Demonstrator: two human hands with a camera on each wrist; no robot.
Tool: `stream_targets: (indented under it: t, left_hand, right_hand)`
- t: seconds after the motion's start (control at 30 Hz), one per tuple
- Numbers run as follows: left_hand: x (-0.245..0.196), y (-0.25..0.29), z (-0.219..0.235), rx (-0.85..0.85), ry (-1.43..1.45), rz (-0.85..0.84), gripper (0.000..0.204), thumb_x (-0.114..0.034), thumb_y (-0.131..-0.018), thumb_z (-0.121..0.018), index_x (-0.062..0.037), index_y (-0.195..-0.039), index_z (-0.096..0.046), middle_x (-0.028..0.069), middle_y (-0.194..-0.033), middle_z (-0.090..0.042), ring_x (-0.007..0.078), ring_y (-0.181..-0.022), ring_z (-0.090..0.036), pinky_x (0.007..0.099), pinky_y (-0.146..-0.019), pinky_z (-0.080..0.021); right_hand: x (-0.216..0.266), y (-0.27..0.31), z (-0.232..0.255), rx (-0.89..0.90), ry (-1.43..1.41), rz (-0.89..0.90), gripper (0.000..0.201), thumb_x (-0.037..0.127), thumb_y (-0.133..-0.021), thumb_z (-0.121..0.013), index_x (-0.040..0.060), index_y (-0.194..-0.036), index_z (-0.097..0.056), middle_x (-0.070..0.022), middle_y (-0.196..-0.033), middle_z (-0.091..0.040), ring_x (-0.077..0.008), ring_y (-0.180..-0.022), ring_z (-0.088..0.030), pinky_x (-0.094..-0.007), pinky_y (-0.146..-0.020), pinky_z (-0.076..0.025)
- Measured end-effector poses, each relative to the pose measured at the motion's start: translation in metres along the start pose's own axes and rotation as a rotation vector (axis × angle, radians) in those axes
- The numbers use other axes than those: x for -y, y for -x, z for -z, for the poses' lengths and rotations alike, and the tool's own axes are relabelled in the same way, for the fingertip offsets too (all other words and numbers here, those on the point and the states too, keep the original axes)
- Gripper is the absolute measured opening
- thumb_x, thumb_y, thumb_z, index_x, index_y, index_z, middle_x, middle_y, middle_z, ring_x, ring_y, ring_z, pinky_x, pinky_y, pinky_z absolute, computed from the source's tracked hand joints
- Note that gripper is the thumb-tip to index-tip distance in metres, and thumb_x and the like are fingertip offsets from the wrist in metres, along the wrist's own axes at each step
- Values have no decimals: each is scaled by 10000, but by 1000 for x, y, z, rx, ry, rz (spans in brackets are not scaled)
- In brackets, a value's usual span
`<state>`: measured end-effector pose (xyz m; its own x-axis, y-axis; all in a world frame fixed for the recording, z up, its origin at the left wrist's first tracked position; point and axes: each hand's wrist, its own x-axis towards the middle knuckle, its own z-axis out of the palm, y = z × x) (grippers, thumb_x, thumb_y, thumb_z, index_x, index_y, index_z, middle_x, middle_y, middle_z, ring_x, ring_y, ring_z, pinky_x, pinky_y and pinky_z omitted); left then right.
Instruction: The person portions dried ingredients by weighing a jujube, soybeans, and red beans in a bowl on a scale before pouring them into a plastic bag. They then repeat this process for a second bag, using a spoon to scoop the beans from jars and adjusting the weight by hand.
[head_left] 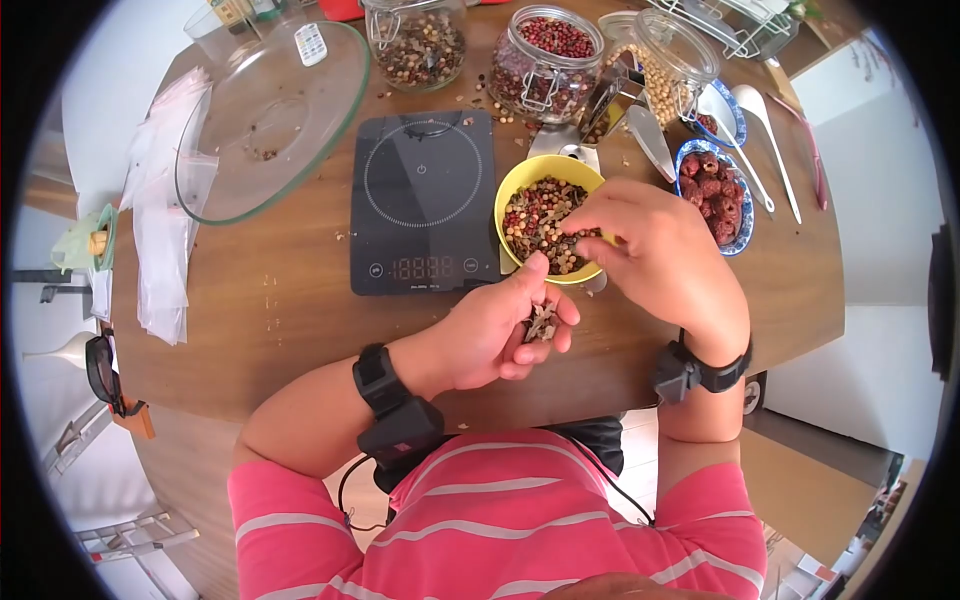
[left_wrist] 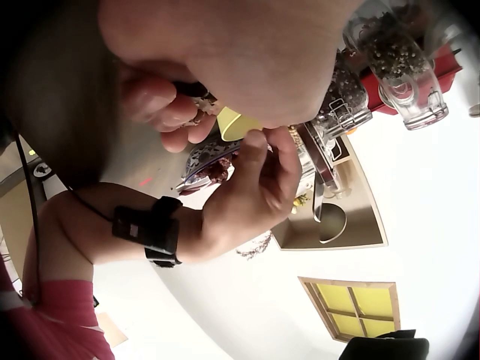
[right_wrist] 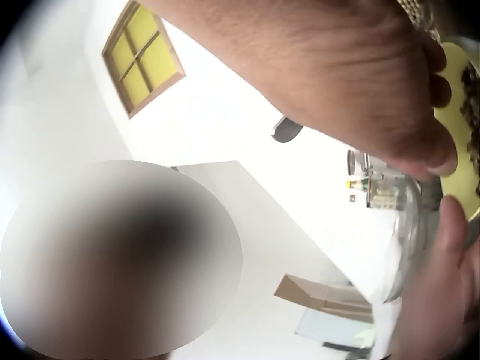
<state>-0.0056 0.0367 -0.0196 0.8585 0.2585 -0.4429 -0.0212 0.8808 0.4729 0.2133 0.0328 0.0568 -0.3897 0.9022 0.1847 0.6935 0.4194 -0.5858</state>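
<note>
A yellow bowl (head_left: 548, 164) holds a mix of peppercorns, pale round seeds and dark dried bits. My left hand (head_left: 490, 335) is palm up at the bowl's near edge, its curled fingers cradling brown dried spice pieces (head_left: 541, 322). They show between the fingertips in the left wrist view too. My right hand (head_left: 660, 250) reaches over the bowl's right side, palm down. Its thumb and index finger are bent with a gap between their tips, close over the mix. In the left wrist view the right hand (left_wrist: 251, 191) stands beyond the left palm.
Left of the bowl lies a black digital scale (head_left: 424, 215). Behind stand jars of dark mixed spice (head_left: 415, 50), red peppercorns (head_left: 545, 70) and pale beans (head_left: 660, 85). A blue-patterned dish of dark red dried fruit (head_left: 738, 240), white spoons (head_left: 765, 150) and a glass lid (head_left: 270, 120) surround them.
</note>
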Motion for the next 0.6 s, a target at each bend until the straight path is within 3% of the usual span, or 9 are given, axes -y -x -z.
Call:
stream_targets:
  t: [0.07,0.27,0.5,0.6]
  left_hand:
    - [2,-2,1,-2,-23,8,657,-645,-1102,-326,-44,-1111,-591,78,-927,-609,75,-597,-412,223,-476,-337]
    - [3,-2,-1,-14,-81,24,612,-610,-1109,-362,-44,-1146,-591,96,-957,-600,70,-600,-406,207,-462,-334]
    - [1,-2,0,-7,-103,31,630,-622,-1106,-356,-41,-1150,-594,96,-955,-599,72,-596,-403,211,-462,-341]
    - [1,-1,0,2,-111,23,640,-634,-1103,-344,-47,-1149,-596,92,-956,-602,71,-595,-401,215,-465,-344]
  right_hand:
    - [-2,1,-4,-20,332,-87,155,120,-837,-741,108,-989,-761,-95,-899,-699,-340,-881,-697,-448,-730,-548]
    - [0,-3,-16,109,568,-114,164,131,-811,-761,127,-974,-780,-75,-924,-716,-307,-898,-702,-430,-762,-547]
    - [0,-8,-21,184,635,-136,139,144,-825,-755,134,-961,-783,-88,-867,-725,-320,-842,-704,-447,-719,-544]
    - [-4,-6,-13,102,473,-165,146,131,-837,-753,103,-978,-776,-126,-853,-728,-341,-817,-709,-457,-709,-544]
